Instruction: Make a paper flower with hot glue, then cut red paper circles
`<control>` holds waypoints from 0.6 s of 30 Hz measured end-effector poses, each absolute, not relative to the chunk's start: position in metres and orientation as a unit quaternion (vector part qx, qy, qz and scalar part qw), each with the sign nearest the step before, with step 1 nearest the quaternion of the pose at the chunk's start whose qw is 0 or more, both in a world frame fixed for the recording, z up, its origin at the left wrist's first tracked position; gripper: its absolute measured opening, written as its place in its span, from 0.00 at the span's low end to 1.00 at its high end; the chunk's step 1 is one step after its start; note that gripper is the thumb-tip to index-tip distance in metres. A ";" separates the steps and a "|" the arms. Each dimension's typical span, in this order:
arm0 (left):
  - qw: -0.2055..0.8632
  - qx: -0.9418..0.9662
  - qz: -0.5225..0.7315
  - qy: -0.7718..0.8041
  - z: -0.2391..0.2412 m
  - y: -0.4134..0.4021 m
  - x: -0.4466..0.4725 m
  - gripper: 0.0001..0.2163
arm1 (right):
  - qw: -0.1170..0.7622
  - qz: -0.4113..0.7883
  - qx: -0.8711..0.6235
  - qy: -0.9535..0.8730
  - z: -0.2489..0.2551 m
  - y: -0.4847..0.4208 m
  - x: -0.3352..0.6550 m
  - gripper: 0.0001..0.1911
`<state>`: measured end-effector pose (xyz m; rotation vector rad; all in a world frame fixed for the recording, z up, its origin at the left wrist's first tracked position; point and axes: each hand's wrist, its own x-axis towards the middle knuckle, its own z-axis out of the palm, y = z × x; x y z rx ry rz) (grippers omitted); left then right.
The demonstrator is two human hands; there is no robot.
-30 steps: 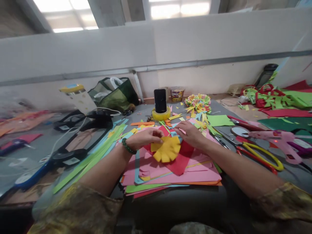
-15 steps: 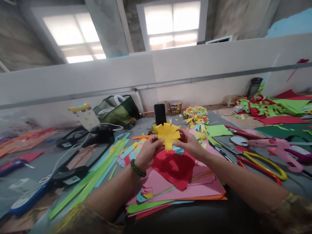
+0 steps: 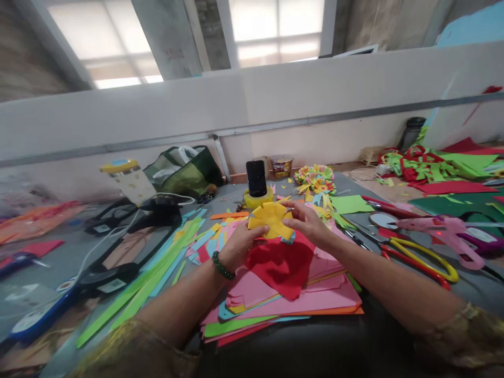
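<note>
A yellow paper flower [image 3: 271, 219] with slit, spread petals is held between both hands above the paper pile. My left hand [image 3: 246, 241], with a green bead bracelet [image 3: 222, 266] at the wrist, pinches its left side, thumb on top. On the right side, my right hand [image 3: 309, 223] grips the flower's edge between thumb and fingers. Just under it a small blue piece [image 3: 289, 239] shows, partly hidden. Below the hands lies a red sheet [image 3: 281, 268] on a stack of pink paper [image 3: 315, 304] and other coloured sheets.
Green strips [image 3: 145, 278] lie to the left beside a blue power strip [image 3: 43, 310]. A phone [image 3: 256, 177] stands behind the hands, near finished paper flowers [image 3: 315, 178]. To the right are red-and-yellow scissors [image 3: 425, 257] and a pink glue gun [image 3: 452, 233].
The yellow flower has tipped back flatter and its petals look more spread. My left thumb has moved onto its face. The view has shifted slightly, so more of the phone's yellow base shows.
</note>
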<state>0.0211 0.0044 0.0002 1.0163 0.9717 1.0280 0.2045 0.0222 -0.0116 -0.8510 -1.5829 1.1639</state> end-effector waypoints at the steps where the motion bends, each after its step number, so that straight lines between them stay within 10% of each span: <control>1: 0.647 0.444 0.454 0.423 0.000 0.004 0.021 0.16 | 0.481 0.490 -0.353 -0.635 -0.011 0.022 0.203 0.25; 18: 0.618 0.512 0.428 0.416 -0.009 0.013 0.016 0.16 | 0.453 0.448 -0.368 -0.677 -0.012 0.022 0.206 0.21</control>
